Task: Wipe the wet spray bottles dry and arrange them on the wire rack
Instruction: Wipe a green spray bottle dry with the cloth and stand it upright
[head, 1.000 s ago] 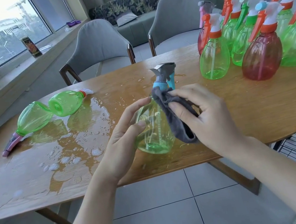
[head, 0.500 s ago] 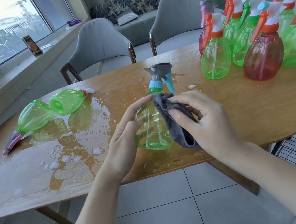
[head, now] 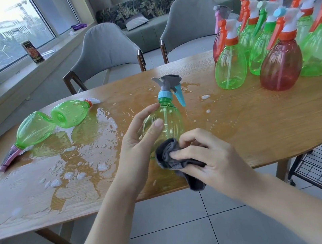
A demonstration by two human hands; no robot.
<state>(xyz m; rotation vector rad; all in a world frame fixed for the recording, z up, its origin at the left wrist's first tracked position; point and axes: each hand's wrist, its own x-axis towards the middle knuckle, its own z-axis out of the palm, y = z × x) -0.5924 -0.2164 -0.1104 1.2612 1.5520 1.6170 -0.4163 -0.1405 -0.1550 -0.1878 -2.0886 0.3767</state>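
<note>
Both forearms reach forward over the near edge of the wooden table (head: 261, 127). The left hand (head: 138, 146) curls around the side of an upright green spray bottle (head: 169, 120), thumb and fingers gripping its body. The right hand (head: 207, 156) pinches a bunched grey cloth (head: 171, 157) against the bottle's lower part. The bottle stands near the table's front edge, beside a puddle (head: 73, 155).

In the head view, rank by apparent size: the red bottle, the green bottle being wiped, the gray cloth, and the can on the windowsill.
1. red bottle and green bottle being wiped: alike, and hands hide part of the green one, so unranked.
2. gray cloth, bunched.
3. can on the windowsill, far from the camera.
</note>
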